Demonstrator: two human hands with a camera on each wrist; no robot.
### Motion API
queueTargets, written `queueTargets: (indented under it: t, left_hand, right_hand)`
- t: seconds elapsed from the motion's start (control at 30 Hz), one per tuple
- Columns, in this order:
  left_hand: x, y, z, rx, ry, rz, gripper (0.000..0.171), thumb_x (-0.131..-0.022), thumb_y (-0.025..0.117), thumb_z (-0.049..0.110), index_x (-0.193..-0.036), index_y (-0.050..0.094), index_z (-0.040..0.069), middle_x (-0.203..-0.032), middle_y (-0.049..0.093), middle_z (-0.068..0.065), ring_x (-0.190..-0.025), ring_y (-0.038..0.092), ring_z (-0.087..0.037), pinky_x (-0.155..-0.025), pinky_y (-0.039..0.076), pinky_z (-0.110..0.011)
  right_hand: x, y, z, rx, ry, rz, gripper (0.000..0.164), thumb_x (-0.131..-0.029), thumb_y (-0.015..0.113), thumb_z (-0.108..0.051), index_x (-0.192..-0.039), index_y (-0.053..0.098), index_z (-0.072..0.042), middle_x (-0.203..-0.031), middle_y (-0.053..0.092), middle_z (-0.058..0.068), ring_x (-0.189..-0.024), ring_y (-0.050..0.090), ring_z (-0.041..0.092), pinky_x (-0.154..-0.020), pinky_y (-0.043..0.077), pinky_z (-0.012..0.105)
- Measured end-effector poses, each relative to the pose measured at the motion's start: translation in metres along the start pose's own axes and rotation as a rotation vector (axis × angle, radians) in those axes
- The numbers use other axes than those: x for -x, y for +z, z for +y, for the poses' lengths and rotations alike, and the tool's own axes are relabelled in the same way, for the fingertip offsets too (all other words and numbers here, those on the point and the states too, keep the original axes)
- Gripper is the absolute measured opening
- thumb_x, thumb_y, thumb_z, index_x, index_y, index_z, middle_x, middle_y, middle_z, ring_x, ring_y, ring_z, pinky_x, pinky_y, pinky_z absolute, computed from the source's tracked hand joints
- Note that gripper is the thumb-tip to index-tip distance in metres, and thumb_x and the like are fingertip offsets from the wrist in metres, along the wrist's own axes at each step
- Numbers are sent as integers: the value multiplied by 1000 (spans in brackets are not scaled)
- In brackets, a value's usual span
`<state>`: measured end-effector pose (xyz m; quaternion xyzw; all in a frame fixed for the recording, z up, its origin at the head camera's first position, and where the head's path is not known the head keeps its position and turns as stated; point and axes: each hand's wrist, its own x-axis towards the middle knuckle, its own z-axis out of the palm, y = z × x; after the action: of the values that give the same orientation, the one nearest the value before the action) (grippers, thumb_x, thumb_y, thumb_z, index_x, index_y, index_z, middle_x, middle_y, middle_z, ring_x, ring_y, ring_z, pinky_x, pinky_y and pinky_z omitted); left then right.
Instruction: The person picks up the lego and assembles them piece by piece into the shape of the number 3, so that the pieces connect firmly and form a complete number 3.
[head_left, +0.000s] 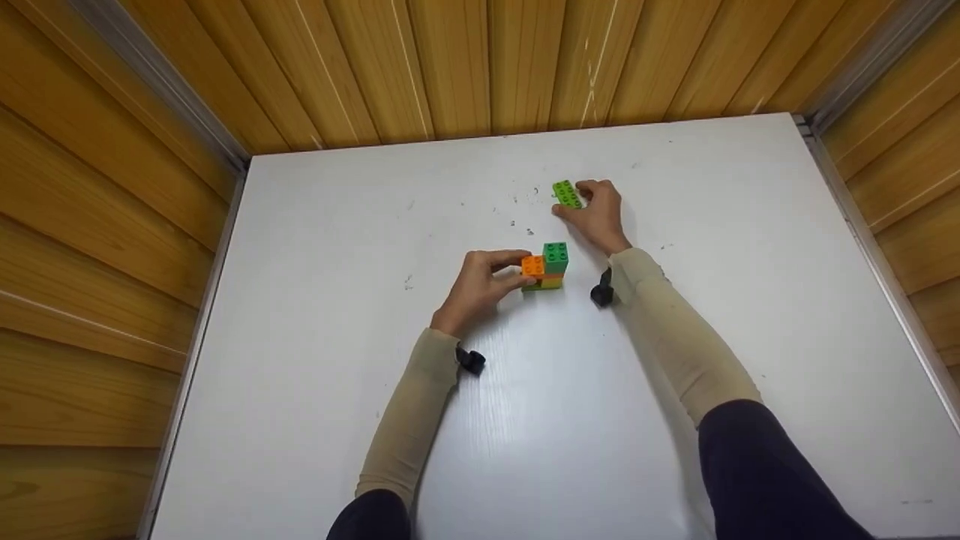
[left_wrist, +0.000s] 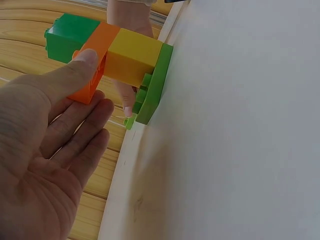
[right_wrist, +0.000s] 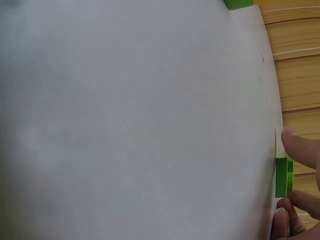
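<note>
My left hand (head_left: 484, 289) pinches the orange brick (head_left: 532, 265) of a small toy-brick stack, its thumb on the near side and fingers behind. The stack has a green brick (left_wrist: 72, 36) on top, orange below it, then a yellow brick (left_wrist: 132, 56), and a flat green brick (left_wrist: 156, 85) at the bottom, close over the table. Farther back, my right hand (head_left: 598, 214) is around a flat light-green brick (head_left: 567, 194) with studs up. In the right wrist view, fingertips are right at one end of this brick (right_wrist: 282, 178), while the thumb shows a gap from the other.
Both hands work over a white table (head_left: 315, 300) with dark scuff marks near its middle. Wood-plank walls (head_left: 450, 67) stand behind it and along both sides. A small black camera (head_left: 472, 362) is strapped at the left wrist, another camera (head_left: 601, 294) at the right.
</note>
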<state>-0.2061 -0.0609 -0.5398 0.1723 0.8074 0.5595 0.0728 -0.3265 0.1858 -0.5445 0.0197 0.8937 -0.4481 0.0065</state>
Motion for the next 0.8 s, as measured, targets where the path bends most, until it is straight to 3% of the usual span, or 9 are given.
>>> queueTargets:
  t: [0.8]
  left_hand:
    - [-1,2,-1,-9,19,4,40,-95,83,27,-132,77,13,-127,78,-2,-120,71,-10,-114,52,-37]
  right_hand:
    - [-3,-5,0,-4,23,-23,52,-98,78,-16,-142,62,6,-134,58,23,-122,55,32,-110,47,45]
